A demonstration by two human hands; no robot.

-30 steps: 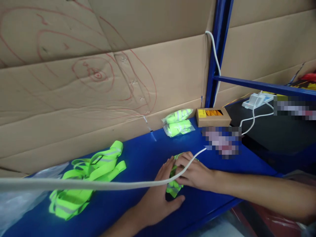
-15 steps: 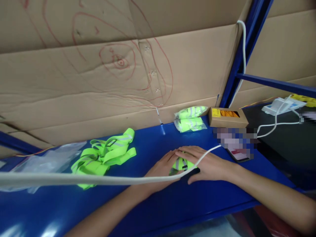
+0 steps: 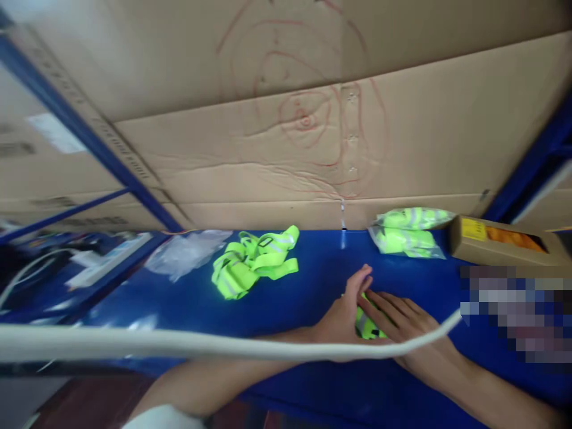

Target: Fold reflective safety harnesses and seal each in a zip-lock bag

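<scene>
A folded bundle of neon yellow-green reflective strap with grey bands lies between my two hands, low over the blue tabletop. My left hand is turned on its edge and cups the bundle from the left, fingers pointing up and away. From the right, my right hand lies over the bundle with its fingers together. Much of the strap is hidden by the hands. A white cable crosses in front of both wrists. Further left, a loose heap of the same reflective strap rests on the table.
Bagged reflective straps sit against the cardboard wall, beside a brown box with orange contents. A crumpled clear plastic bag lies at the left. Beyond the blue post is a white power strip. A pixelated patch covers the right.
The view has swung left, so the table's things appear further right. My left hand has tipped up onto its edge against the bundle; my right hand still covers it.
</scene>
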